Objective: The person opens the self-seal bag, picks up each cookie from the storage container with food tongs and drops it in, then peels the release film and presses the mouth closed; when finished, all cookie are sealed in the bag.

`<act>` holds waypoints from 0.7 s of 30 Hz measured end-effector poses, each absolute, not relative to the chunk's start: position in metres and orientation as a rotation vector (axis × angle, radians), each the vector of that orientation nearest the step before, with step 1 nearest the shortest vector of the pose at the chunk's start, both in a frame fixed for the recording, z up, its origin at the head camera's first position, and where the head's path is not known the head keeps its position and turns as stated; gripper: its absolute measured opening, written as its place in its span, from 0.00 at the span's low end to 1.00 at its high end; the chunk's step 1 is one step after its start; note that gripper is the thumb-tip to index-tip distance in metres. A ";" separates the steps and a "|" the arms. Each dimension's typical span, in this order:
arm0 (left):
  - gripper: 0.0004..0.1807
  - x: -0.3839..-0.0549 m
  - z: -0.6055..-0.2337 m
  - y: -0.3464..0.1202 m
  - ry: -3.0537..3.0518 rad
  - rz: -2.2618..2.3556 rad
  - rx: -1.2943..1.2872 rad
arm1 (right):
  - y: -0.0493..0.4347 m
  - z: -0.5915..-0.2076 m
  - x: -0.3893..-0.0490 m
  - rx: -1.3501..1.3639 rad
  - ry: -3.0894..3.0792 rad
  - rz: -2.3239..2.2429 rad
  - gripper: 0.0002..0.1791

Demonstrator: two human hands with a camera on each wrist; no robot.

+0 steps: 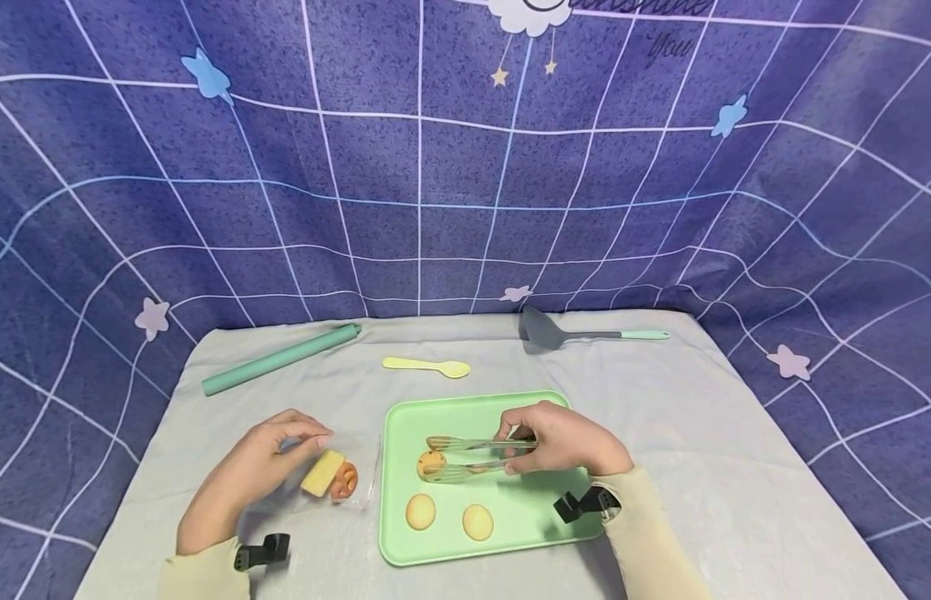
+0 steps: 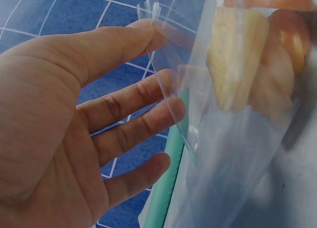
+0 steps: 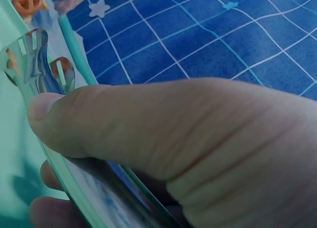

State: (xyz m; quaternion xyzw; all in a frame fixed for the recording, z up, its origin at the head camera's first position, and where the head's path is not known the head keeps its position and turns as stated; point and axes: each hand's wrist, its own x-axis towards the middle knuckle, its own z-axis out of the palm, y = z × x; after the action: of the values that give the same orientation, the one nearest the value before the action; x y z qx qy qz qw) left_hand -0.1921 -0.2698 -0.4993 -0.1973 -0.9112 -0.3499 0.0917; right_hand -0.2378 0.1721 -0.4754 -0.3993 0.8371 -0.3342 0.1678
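Note:
My left hand [image 1: 273,458] pinches the edge of a clear plastic bag [image 2: 198,134] between thumb and forefinger, its other fingers spread. Inside the bag lie a yellow rectangular biscuit [image 1: 323,473] and a brown pretzel [image 1: 344,482]. Over the green tray [image 1: 540,517], my right hand [image 1: 563,437] grips a pair of tongs [image 1: 473,445] with slotted, see-through-looking ends pointing left. The tong ends stand apart around a round chocolate-chip cookie [image 1: 431,465]; whether they touch it I cannot tell. Two plain round cookies [image 1: 420,512] lie nearer the tray's front edge.
Behind the tray lies a yellow spoon [image 1: 427,365]. A green rolling pin [image 1: 281,358] rests at the back left, and a grey spatula [image 1: 543,331] with a mint handle at the back right. The white-covered table [image 1: 705,450] meets a blue gridded cloth backdrop [image 1: 465,167].

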 end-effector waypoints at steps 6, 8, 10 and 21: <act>0.05 -0.191 -0.499 -0.269 -2.726 -1.045 -0.578 | 0.169 -0.478 -0.238 -1.141 2.354 -1.020 0.16; 0.05 -0.191 -0.498 -0.270 -2.730 -1.047 -0.576 | 0.163 -0.479 -0.238 -1.168 2.350 -1.046 0.17; 0.04 -0.190 -0.497 -0.270 -2.727 -1.046 -0.579 | 0.156 -0.480 -0.237 -1.203 2.353 -1.052 0.17; 0.04 -0.191 -0.496 -0.272 -2.721 -1.045 -0.623 | 0.107 -0.490 -0.237 -1.292 2.318 -1.064 0.17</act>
State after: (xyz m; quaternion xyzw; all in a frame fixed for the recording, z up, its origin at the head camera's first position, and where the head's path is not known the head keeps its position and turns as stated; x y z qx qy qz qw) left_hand -0.1914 -0.2722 -0.4964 -0.2083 -0.9099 -0.3495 0.0806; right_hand -0.2366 0.1075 -0.4899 -0.4472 0.8028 -0.3685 0.1407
